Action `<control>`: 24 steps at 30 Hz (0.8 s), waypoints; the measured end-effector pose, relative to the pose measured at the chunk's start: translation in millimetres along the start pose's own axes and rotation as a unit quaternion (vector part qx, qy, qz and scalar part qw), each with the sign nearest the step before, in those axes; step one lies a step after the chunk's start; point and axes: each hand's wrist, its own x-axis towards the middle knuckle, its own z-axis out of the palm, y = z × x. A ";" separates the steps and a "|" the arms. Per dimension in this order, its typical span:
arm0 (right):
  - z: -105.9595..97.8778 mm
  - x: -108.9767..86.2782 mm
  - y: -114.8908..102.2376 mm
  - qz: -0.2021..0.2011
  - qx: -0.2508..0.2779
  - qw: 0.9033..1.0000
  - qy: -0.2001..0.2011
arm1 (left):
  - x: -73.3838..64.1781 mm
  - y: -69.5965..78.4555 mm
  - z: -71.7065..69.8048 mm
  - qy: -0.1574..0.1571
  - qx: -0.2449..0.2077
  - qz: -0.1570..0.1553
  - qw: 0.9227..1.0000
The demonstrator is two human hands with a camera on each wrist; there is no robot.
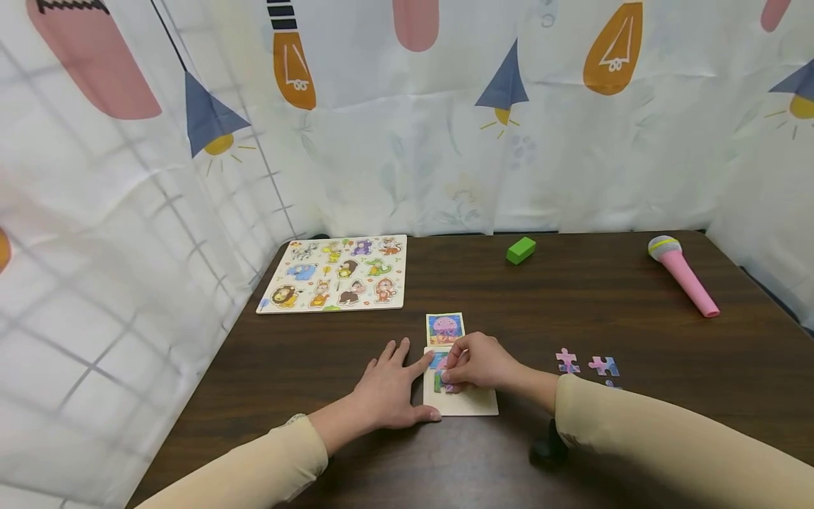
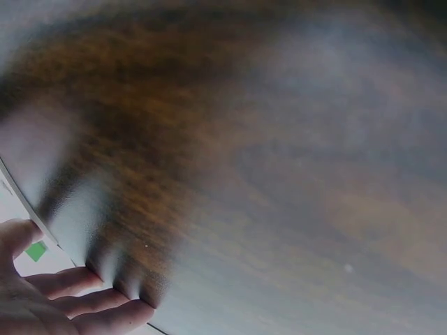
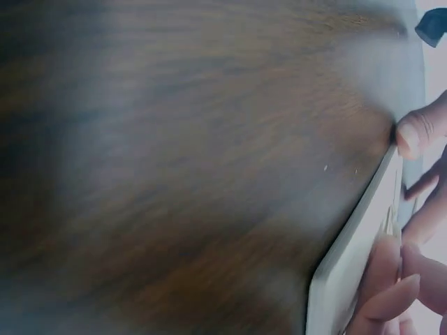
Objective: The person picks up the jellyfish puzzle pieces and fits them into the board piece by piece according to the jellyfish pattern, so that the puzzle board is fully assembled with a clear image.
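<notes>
A small pale puzzle board (image 1: 470, 404) lies on the dark table, with a few colourful jigsaw pieces (image 1: 439, 382) laid in its upper left part. Beside its left edge my left hand (image 1: 391, 389) rests with fingers spread, index fingertip and thumb touching the board. My right hand (image 1: 480, 360) is over the board, thumb and index finger pinching a jigsaw piece that they partly cover. Just beyond the board lies a picture card (image 1: 445, 326) with a pink jellyfish. In the right wrist view the board's edge (image 3: 335, 279) shows beside the curled right fingers.
Loose jigsaw pieces (image 1: 567, 362) lie to the right, one partly hidden by the right sleeve (image 1: 610, 413). An animal puzzle board (image 1: 337, 274) sits back left. A green block (image 1: 521, 250) and a pink toy microphone (image 1: 687, 279) lie farther back. Printed curtains (image 1: 407, 162) hang behind.
</notes>
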 end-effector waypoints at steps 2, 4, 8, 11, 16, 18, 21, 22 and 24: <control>3.0 2.0 -2.7 0.010 -0.009 1.000 0.005 | -0.2 0.7 -0.7 -0.001 -0.001 0.001 1.000; 5.3 4.3 -5.1 0.023 -0.025 0.999 0.011 | -0.7 1.2 -1.0 -0.002 -0.003 0.001 1.000; 7.0 7.9 -10.8 0.047 -0.046 0.998 0.013 | -2.0 2.0 -1.7 0.000 -0.001 0.000 1.000; 6.4 9.3 -14.5 0.056 -0.057 0.997 0.012 | -2.3 1.9 -1.5 0.001 0.000 0.000 1.000; 5.1 10.5 -17.6 0.061 -0.070 0.996 0.014 | -1.6 1.1 -0.5 0.002 0.001 0.000 1.000; 5.3 10.5 -18.1 0.062 -0.070 0.996 0.016 | -0.7 0.5 -0.1 0.002 0.002 -0.001 1.000; 5.5 9.9 -18.1 0.059 -0.067 0.996 0.016 | 0.1 0.1 -0.3 0.001 0.003 -0.002 1.000; 5.5 9.5 -18.0 0.058 -0.065 0.996 0.016 | 0.4 0.0 -0.2 0.001 0.003 -0.002 1.000; 5.1 8.9 -16.8 0.053 -0.061 0.997 0.013 | 0.7 0.2 -0.3 0.000 0.003 -0.001 1.000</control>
